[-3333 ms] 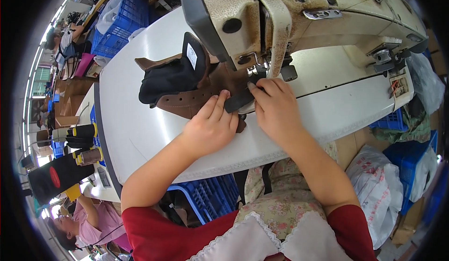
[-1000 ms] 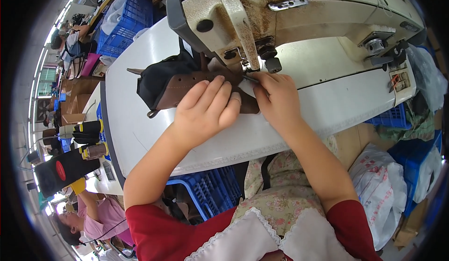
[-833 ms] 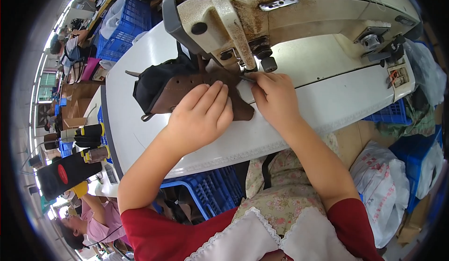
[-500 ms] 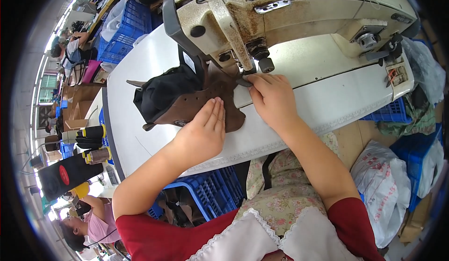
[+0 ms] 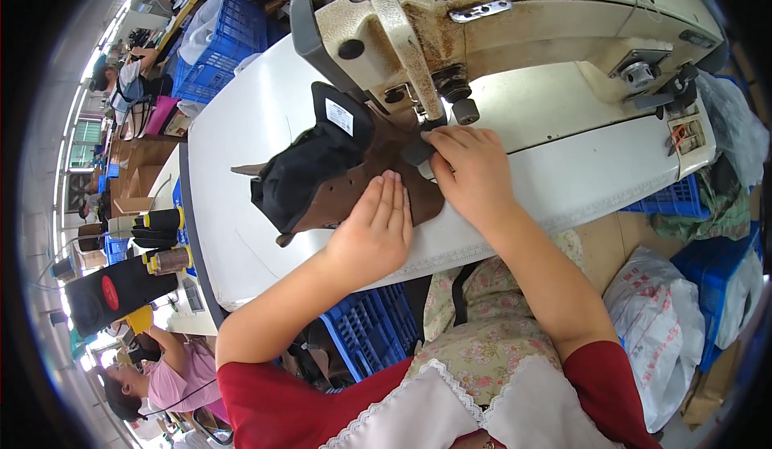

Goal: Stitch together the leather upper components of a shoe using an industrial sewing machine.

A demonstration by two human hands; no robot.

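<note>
On the white bed of an industrial sewing machine (image 5: 523,39) lies a brown leather-like piece (image 5: 338,195) with small holes and a black fabric lining (image 5: 293,175). Its exact kind I cannot tell. A white label (image 5: 338,116) shows on the black part. My left hand (image 5: 374,232) rests flat on the brown material, its fingers stretched and side by side. Close by the presser foot (image 5: 434,115), my right hand (image 5: 474,167) has thumb and fingers closed at the edge of a small dark grey piece (image 5: 416,154). The machine's head partly hides where the material meets the needle.
A blue crate (image 5: 221,51) stands beyond the table's far left. Under the front edge is another blue crate (image 5: 370,328). Thread cones (image 5: 165,220) stand at the left, near a person in pink (image 5: 189,376). White plastic bags (image 5: 655,328) lie at the right.
The brown and black piece has shifted right and turned slightly, with my left hand moving along on it. More of the label and grey piece shows. My right hand has hardly moved.
</note>
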